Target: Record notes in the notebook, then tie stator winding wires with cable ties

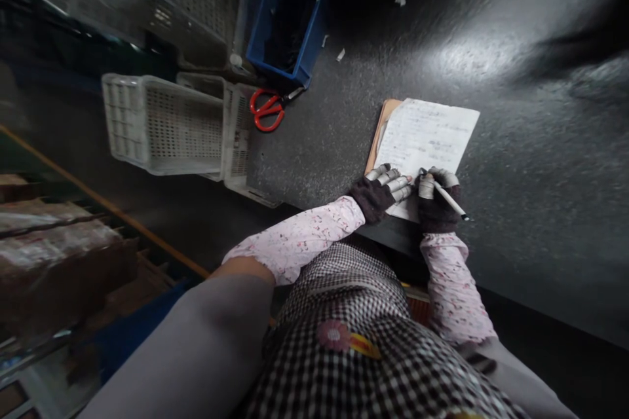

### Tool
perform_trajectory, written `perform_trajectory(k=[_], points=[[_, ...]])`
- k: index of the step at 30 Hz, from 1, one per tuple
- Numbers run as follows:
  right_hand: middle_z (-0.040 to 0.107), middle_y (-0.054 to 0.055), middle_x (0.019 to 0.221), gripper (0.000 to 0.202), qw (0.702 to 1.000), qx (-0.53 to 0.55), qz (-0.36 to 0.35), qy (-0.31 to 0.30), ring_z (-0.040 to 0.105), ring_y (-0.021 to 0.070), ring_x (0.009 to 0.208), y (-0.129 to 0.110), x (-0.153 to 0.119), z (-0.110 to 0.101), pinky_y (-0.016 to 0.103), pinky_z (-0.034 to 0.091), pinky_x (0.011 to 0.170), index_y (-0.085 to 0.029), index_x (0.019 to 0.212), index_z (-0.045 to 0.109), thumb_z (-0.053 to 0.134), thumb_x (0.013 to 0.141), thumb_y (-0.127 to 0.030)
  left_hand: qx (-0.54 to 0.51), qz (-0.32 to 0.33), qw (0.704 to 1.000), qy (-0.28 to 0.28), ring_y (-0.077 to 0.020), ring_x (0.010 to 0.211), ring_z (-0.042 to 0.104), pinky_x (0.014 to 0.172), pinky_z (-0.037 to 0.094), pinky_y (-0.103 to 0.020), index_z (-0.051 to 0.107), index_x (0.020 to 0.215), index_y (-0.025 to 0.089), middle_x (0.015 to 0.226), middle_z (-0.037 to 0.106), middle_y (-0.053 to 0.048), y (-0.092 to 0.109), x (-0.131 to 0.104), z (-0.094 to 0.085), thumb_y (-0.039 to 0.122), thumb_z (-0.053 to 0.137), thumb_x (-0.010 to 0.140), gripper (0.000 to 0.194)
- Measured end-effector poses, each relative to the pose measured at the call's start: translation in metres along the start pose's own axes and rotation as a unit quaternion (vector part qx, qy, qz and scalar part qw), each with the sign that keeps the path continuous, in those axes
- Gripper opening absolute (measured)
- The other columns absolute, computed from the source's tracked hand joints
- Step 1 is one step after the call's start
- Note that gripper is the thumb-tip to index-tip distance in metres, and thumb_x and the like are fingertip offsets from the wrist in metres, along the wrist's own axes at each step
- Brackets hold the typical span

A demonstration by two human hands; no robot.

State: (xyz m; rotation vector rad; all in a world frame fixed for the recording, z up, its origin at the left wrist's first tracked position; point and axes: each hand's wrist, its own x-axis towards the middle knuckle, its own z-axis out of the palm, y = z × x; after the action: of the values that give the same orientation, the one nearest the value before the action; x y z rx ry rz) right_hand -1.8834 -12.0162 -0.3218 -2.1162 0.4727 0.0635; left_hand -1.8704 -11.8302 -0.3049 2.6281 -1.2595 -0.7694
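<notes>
One checked apron [363, 298] shows, then two hands [381, 195] [439, 204], one pen [450, 200], one notebook [427, 131].

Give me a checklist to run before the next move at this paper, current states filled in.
1. Pen held in the right hand: ok.
2. Left hand laid on the paper: ok.
3. Pen tip touching the paper: cannot tell, too small to see.
4. Red-handled scissors apart from the paper: ok, near the blue bin.
5. Table free of scraps: not ok, white scraps lie near the bin.
</notes>
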Motion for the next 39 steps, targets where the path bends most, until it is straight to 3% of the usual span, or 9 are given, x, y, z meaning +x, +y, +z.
perform_trajectory(k=[9,14,22,39], points=[[0.078,0.012,0.099,0.034,1.000,-0.001,-0.008,0.005,0.077,0.0260,0.091,0.0011,-0.0001,0.0011,0.043,0.065,0.086,-0.015,0.104,0.073,0.057,0.096,-0.044,-0.005,-0.009,1.000,-0.011,-0.0350,0.154,0.048,0.128,0.036,-0.060,0.062,0.157,0.023,0.165,0.052,-0.011,0.0019,-0.0001,-0.0029,0.037,0.049,0.109,0.051],[0.079,0.013,0.102,0.037,1.000,-0.008,-0.010,0.008,0.078,0.0269,0.095,0.0055,-0.0014,0.0005,0.043,0.065,0.088,-0.015,0.107,0.073,0.056,0.097,-0.047,-0.005,-0.007,1.000,0.010,-0.0344,0.153,0.050,0.124,0.040,-0.061,0.064,0.155,0.024,0.163,0.054,-0.010,0.0016,-0.0006,0.0026,0.040,0.053,0.107,0.051],[0.079,0.011,0.100,0.035,1.000,-0.018,-0.007,0.008,0.078,0.0267,0.091,0.0023,-0.0026,-0.0004,0.043,0.064,0.086,-0.016,0.105,0.075,0.057,0.097,-0.045,-0.004,-0.008,1.000,0.003,-0.0344,0.153,0.049,0.130,0.034,-0.059,0.065,0.154,0.023,0.165,0.053,-0.011,0.0021,-0.0014,-0.0003,0.041,0.054,0.107,0.052],[0.080,0.012,0.100,0.032,0.999,-0.010,-0.033,0.031,0.078,0.0261,0.089,0.0050,-0.0043,0.0012,0.041,0.066,0.083,-0.015,0.108,0.077,0.061,0.099,-0.040,-0.013,-0.015,1.000,-0.004,-0.0340,0.154,0.048,0.130,0.034,-0.059,0.063,0.155,0.022,0.166,0.051,-0.010,0.0022,-0.0027,-0.0010,0.040,0.053,0.108,0.052]])
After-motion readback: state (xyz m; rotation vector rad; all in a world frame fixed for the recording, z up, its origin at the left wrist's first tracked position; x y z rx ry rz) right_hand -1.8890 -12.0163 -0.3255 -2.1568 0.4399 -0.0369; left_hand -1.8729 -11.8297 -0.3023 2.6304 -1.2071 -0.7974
